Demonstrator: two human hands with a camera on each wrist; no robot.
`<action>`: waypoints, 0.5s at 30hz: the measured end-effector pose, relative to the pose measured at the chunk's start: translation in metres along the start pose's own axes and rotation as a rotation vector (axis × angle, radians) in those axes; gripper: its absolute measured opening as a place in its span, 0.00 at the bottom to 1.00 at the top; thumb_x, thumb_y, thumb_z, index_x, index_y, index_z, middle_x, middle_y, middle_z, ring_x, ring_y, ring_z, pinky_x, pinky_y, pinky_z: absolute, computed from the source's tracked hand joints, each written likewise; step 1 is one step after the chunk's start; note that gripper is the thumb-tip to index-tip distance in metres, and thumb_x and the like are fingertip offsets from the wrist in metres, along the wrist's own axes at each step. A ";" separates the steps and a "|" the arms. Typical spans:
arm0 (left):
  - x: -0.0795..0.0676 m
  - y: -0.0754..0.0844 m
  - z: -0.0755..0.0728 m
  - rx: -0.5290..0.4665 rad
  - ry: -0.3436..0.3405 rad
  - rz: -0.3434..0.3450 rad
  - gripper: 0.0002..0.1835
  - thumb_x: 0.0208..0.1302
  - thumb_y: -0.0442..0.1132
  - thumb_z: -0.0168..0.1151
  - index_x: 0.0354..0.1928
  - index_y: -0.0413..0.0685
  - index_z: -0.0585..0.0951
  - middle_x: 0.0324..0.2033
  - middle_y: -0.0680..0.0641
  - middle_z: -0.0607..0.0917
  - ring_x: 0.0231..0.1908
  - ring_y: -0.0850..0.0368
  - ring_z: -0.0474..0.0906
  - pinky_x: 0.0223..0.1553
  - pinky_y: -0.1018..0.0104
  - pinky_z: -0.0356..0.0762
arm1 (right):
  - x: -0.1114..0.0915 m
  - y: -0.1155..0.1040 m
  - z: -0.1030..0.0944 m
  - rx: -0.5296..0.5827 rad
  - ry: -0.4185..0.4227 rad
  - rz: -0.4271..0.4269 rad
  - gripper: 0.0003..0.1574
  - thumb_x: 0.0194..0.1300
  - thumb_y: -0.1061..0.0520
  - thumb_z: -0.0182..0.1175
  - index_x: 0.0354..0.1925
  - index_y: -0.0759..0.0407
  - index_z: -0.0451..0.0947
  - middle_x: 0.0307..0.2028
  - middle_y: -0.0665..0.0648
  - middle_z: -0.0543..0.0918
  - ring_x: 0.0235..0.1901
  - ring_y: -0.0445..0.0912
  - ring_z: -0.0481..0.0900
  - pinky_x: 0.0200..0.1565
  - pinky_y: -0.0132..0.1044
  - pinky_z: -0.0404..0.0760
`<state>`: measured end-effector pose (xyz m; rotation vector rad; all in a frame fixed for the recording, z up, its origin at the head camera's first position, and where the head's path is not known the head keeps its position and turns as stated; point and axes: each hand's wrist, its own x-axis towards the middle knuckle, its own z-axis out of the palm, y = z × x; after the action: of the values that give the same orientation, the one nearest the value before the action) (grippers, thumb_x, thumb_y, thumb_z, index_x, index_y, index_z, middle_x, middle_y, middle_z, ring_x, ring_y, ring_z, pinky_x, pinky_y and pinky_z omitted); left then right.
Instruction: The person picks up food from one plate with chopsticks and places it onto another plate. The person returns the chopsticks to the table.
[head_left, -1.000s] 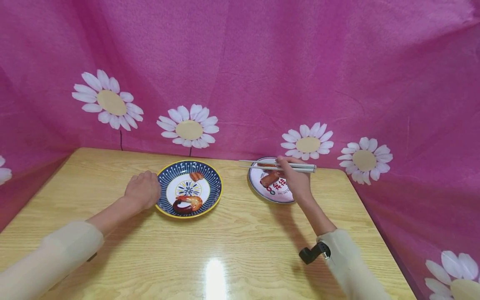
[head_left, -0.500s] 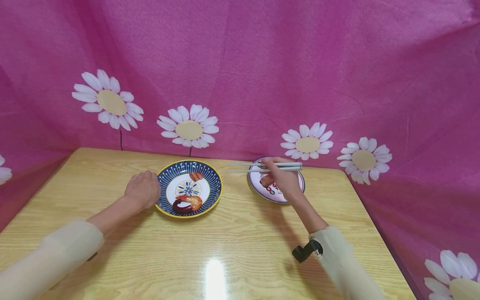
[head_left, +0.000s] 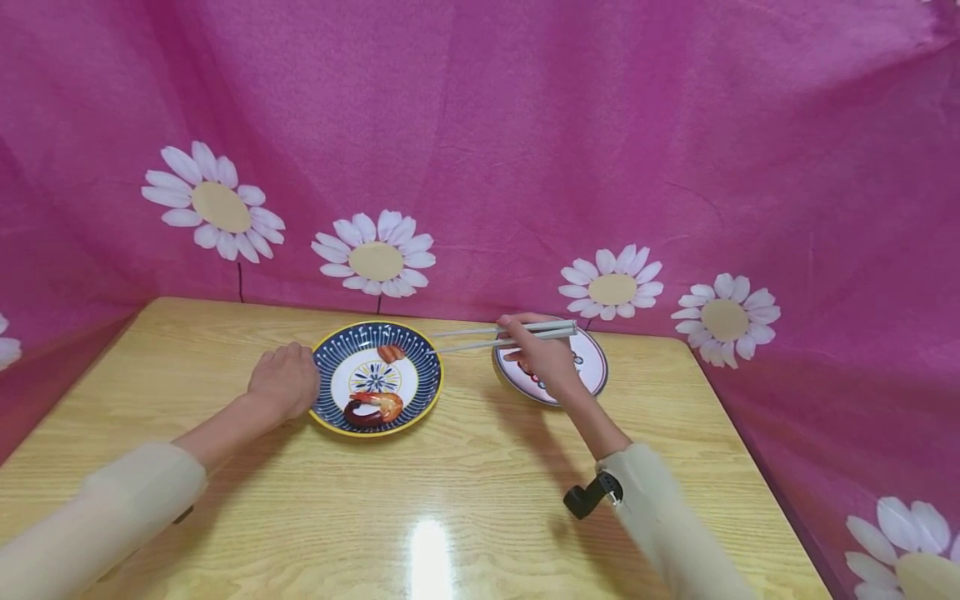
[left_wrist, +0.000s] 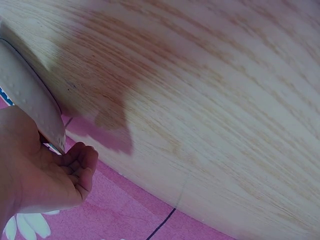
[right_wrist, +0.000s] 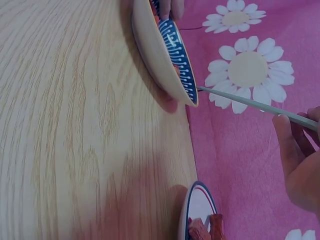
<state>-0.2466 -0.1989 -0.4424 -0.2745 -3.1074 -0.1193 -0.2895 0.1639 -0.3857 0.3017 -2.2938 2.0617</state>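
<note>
My left hand (head_left: 285,383) grips the left rim of a deep blue-and-white plate (head_left: 427,379) with a yellow edge. In the left wrist view its fingers (left_wrist: 80,167) curl at the rim. A curved cooked prawn (head_left: 382,407) lies at the front of this plate, and a small striped meat piece (head_left: 391,353) near its back. My right hand (head_left: 546,358) holds a pair of pale chopsticks (head_left: 551,332) above a smaller white plate (head_left: 595,375). Their slightly parted tips point left, right at the blue plate's right rim, with nothing between them.
Two reddish-brown meat pieces (right_wrist: 198,230) lie on the small plate, largely hidden by the right hand in the head view. Both plates stand near the back of a wooden table (head_left: 337,517). A pink daisy-printed cloth (head_left: 480,150) hangs behind and beside it.
My right hand and the chopsticks have moved left from over the small plate, bringing the tips to the blue plate's rim. The left hand has stayed at its rim.
</note>
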 end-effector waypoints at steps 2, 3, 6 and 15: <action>0.000 0.000 0.000 -0.001 0.000 0.000 0.14 0.69 0.31 0.41 0.41 0.21 0.71 0.31 0.37 0.71 0.40 0.37 0.73 0.46 0.45 0.70 | 0.001 0.000 0.005 0.000 -0.007 -0.008 0.23 0.68 0.53 0.65 0.45 0.75 0.82 0.35 0.64 0.87 0.30 0.49 0.87 0.27 0.40 0.84; 0.000 0.000 0.000 -0.002 -0.001 0.000 0.15 0.69 0.31 0.40 0.41 0.21 0.71 0.31 0.37 0.71 0.40 0.37 0.73 0.46 0.45 0.70 | 0.002 0.001 0.007 0.001 -0.014 -0.012 0.22 0.69 0.53 0.63 0.45 0.75 0.81 0.35 0.63 0.87 0.32 0.49 0.87 0.31 0.43 0.85; -0.001 0.001 -0.001 -0.005 0.000 -0.003 0.15 0.70 0.31 0.40 0.42 0.21 0.71 0.31 0.37 0.71 0.40 0.37 0.73 0.46 0.45 0.70 | 0.003 0.003 0.012 0.009 -0.019 -0.018 0.22 0.72 0.54 0.60 0.45 0.75 0.81 0.35 0.61 0.87 0.34 0.49 0.87 0.39 0.54 0.84; -0.001 0.002 -0.002 -0.022 -0.005 -0.012 0.15 0.70 0.31 0.38 0.42 0.21 0.71 0.31 0.37 0.70 0.39 0.38 0.72 0.45 0.45 0.70 | 0.005 0.002 0.021 -0.018 -0.031 -0.007 0.24 0.75 0.52 0.57 0.46 0.76 0.81 0.41 0.72 0.84 0.32 0.43 0.86 0.38 0.50 0.85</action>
<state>-0.2452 -0.1968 -0.4400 -0.2576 -3.1149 -0.1537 -0.2932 0.1430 -0.3896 0.3433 -2.3238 2.0459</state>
